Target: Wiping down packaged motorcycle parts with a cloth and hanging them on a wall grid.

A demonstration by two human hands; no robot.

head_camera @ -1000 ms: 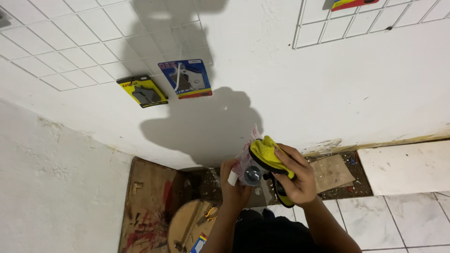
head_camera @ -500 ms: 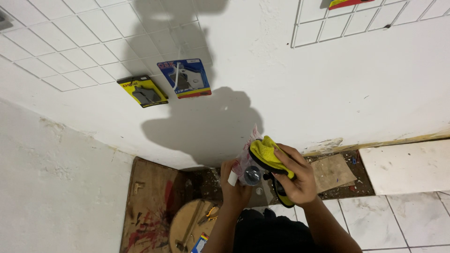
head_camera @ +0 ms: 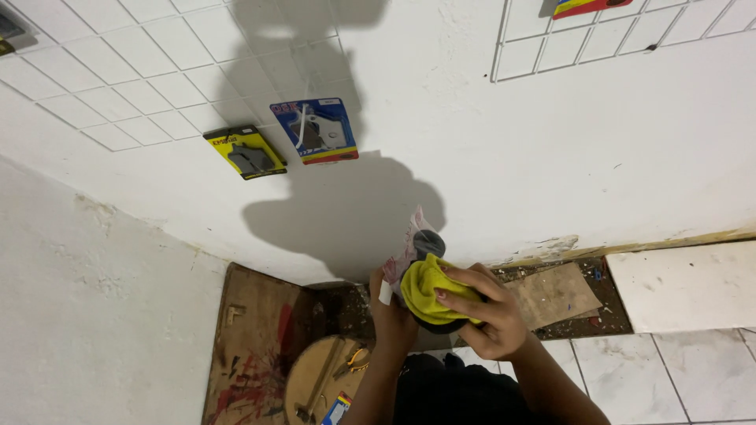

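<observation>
My right hand (head_camera: 482, 315) presses a yellow cloth (head_camera: 429, 287) against a dark round part (head_camera: 429, 242) wrapped in a clear plastic packet (head_camera: 405, 250) with pink print. My left hand (head_camera: 387, 313) grips the packet and the part from the left side. Both hands are held close together in front of the white wall, low in the head view. The yellow cloth and a black piece under it cover most of the part.
Two carded parts hang on a white wire grid (head_camera: 118, 102): a yellow pack (head_camera: 245, 153) and a blue pack (head_camera: 315, 131). Below are a wooden board (head_camera: 252, 346), a round wooden stool top (head_camera: 323, 382) with tools, a plywood scrap (head_camera: 555, 295) and white floor tiles (head_camera: 685, 287).
The yellow cloth has shifted under my right hand and now covers the metal face of the part that showed earlier. The hands stay in the same place.
</observation>
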